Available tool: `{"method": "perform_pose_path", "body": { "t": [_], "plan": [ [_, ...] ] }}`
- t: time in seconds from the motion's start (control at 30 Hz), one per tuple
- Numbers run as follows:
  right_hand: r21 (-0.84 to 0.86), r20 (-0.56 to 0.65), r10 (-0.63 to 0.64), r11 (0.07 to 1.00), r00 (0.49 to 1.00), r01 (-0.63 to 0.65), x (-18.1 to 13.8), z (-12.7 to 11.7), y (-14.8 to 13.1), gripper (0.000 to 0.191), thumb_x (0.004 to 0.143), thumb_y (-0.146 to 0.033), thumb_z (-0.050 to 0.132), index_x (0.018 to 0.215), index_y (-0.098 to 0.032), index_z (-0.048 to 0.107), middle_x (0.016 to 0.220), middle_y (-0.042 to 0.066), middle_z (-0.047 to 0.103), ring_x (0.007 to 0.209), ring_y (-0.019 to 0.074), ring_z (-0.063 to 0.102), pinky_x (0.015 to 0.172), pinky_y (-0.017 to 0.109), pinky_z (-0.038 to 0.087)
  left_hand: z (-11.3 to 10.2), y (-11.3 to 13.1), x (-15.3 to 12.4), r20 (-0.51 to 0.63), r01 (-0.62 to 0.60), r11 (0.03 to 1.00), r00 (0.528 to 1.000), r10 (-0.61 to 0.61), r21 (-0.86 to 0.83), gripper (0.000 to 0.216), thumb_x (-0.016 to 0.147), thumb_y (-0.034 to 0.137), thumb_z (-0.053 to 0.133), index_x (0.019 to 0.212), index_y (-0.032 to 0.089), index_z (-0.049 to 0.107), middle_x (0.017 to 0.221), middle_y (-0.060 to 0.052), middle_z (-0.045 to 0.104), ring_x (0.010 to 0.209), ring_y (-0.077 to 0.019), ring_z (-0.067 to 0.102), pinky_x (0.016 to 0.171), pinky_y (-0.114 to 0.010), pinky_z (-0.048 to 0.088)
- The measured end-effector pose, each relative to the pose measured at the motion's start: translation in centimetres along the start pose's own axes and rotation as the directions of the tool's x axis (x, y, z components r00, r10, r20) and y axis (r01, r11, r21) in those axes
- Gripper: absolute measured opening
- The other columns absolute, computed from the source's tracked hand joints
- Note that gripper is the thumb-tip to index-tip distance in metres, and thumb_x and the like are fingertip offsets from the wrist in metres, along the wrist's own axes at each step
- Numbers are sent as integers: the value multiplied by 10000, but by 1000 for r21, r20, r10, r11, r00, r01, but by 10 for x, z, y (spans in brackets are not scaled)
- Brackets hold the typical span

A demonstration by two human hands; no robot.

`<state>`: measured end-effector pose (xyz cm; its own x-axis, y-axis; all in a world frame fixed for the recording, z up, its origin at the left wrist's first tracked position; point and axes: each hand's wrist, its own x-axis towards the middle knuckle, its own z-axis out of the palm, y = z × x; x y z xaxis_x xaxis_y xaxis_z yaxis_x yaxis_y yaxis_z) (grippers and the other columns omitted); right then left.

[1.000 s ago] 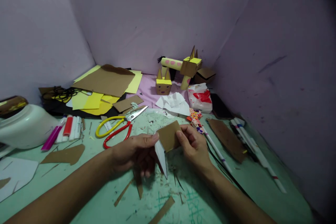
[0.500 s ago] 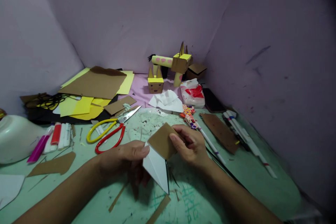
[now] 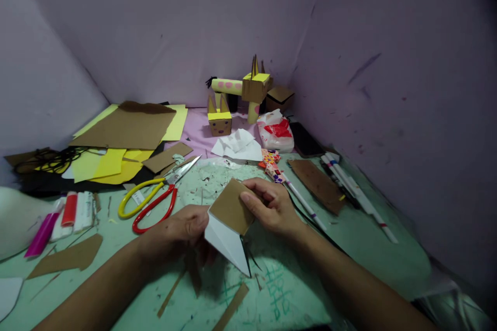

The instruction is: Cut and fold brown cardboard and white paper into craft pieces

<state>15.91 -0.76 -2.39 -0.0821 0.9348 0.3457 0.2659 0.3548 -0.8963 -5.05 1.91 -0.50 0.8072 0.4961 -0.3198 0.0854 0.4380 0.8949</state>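
My left hand (image 3: 190,227) pinches the upper left corner of a white folded pointed piece (image 3: 224,242), thumb on top; its other fingers are partly hidden beneath. Against that piece's upper edge lies a brown cardboard square (image 3: 231,206), gripped at its right side between the thumb and fingers of my right hand (image 3: 272,207). I cannot tell whether the two are joined. The white point hangs down toward the green tabletop. Scissors (image 3: 166,194) with one yellow and one red handle lie open, left of and beyond my hands.
Yellow paper and cardboard sheets (image 3: 124,126) are piled back left. Cardboard animal figures (image 3: 220,124), crumpled white paper (image 3: 238,145) and a white-and-red packet (image 3: 275,132) stand behind. Markers (image 3: 361,194) lie right; glue tubes (image 3: 70,208) lie left. Cardboard strips (image 3: 233,307) litter the front.
The whole view has shifted, so the background things appear farther left. Both hands keep the same hold, and the cardboard square and white piece are only slightly tilted and moved left in view.
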Motion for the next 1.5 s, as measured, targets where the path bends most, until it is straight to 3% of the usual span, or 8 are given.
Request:
{"method": "perform_pose_path", "body": {
  "t": [0.27,0.4,0.53,0.7,0.93,1.17,1.33,1.5],
  "plan": [
    [-98,-40,-218,972,975,213,-1,4,5,312,889,-183,469,1177,-241,572,896,42,657,720,150,604,613,271,470,5,1,3,-99,4,994,995,-15,-111,370,679,381,724,939,130,645,627,-26,614,534,-115,539,535,-218,436],
    [-60,188,-324,939,927,340,4,-3,5,444,847,-273,594,1285,-282,525,1255,113,534,1175,249,500,957,430,413,1,4,4,-161,-4,984,987,-25,-177,392,591,291,776,921,114,660,680,-32,638,536,-114,552,492,-202,432],
    [-47,325,-244,961,914,273,8,-10,5,898,621,-375,809,1402,-313,370,1405,141,396,1292,319,374,1021,489,353,-2,6,4,-117,-22,983,993,1,-182,439,585,244,782,980,104,650,779,-69,677,668,-155,607,580,-218,463],
    [-12,202,-250,966,947,257,9,-8,9,353,885,-253,505,1228,-295,575,1174,97,604,1078,247,562,915,421,437,-2,1,1,-44,10,987,999,-17,-158,442,644,253,749,1044,110,628,770,-53,658,712,-168,617,634,-248,472],
    [-31,1,-143,989,990,143,8,-3,5,264,911,-272,442,819,-223,684,808,57,651,747,202,595,678,352,467,-9,1,2,78,-67,997,994,71,-44,599,590,317,790,1133,167,584,800,-41,637,650,-155,571,561,-252,466],
    [140,59,15,990,998,-23,1,0,-2,369,873,-464,479,635,-202,584,655,31,561,603,167,513,547,298,407,11,-1,10,-346,-63,971,928,142,229,322,730,400,683,896,134,612,645,6,571,476,-81,496,417,-184,374],
    [361,60,261,894,964,-264,1,1,0,507,747,-645,547,506,-201,506,461,-18,424,437,122,379,442,265,336,21,-6,11,-470,-14,964,871,143,266,234,741,381,658,742,157,591,538,40,551,388,-66,481,334,-149,337],
    [377,75,276,882,958,-283,3,1,-2,511,705,-661,575,510,-192,520,469,-16,433,443,116,366,448,261,315,24,-9,9,-526,16,958,838,143,285,207,742,351,656,710,164,572,467,66,516,349,-58,464,309,-132,325]
  ]
}}
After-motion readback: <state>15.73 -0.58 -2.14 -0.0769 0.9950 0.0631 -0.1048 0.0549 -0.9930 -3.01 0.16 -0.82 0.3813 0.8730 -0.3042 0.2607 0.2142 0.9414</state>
